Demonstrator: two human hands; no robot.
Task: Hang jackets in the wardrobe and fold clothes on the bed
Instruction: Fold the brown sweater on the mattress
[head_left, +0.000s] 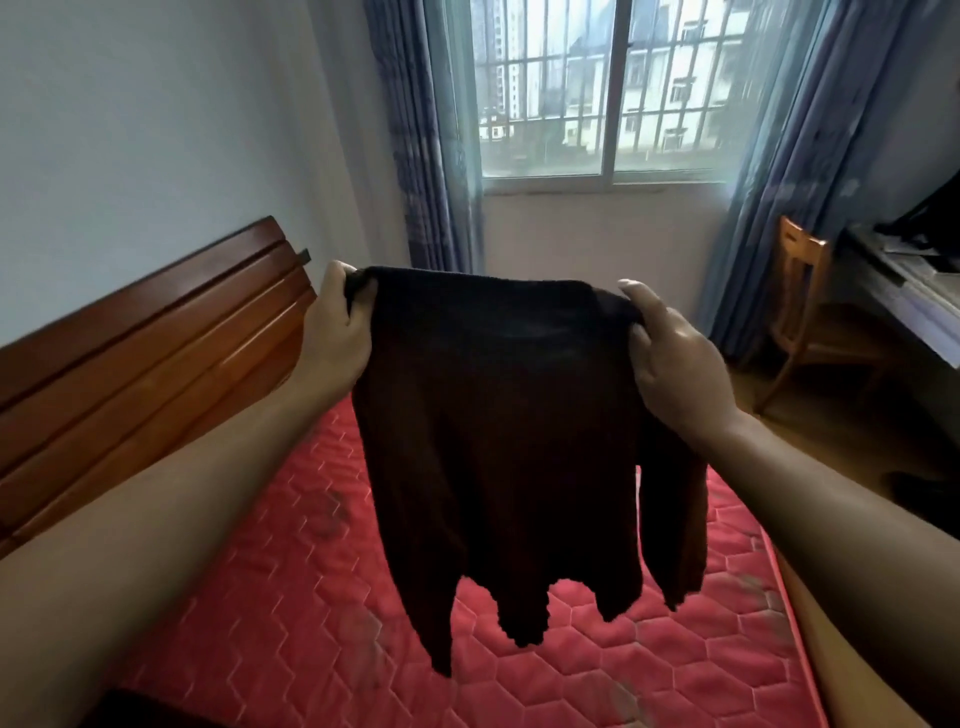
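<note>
A dark top (498, 415) hangs in the air above the red mattress (291, 613), stretched between both hands: left hand (337, 322) and right hand (670, 358) each grip a shoulder.

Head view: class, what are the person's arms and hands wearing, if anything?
Nothing shows. The left forearm and right forearm are bare, with no sleeve in view. The left hand and right hand wear no gloves; no watch, bracelet or ring is visible.

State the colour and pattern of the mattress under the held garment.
Red, quilted in a hexagon pattern: the mattress, clearest in the head view.
</note>
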